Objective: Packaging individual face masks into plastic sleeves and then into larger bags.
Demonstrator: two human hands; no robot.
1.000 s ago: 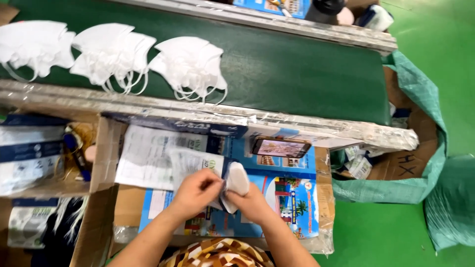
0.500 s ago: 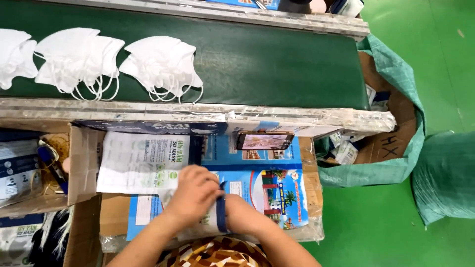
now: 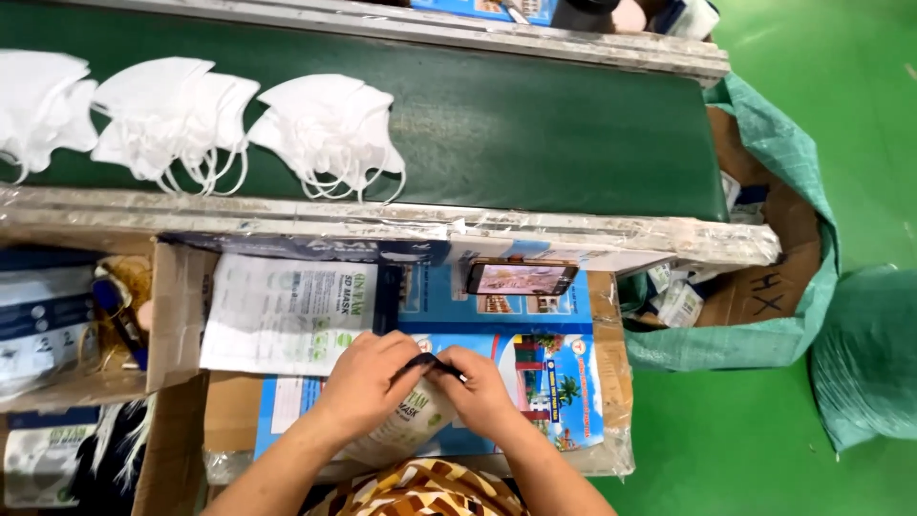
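Both my hands meet over a white printed pouch (image 3: 406, 425) lying on the blue work surface (image 3: 564, 382). My left hand (image 3: 368, 377) covers the pouch's top left and pinches its dark upper edge. My right hand (image 3: 478, 387) grips the same edge from the right. Whatever is inside the pouch is hidden. A stack of flat white printed pouches (image 3: 287, 315) lies just left of my hands. Several white face masks (image 3: 330, 134) lie in overlapping bunches on the green conveyor belt (image 3: 554, 124) beyond.
A phone (image 3: 521, 278) leans against the conveyor's metal rail (image 3: 611, 244). A cardboard box (image 3: 172, 315) with packets stands at left. At right, a carton lined with a green sack (image 3: 774, 287) holds small packets. The floor is green.
The white mask my right hand held a second ago is out of sight; both hands have closed together on the pouch's top edge. The camera view has shifted slightly.
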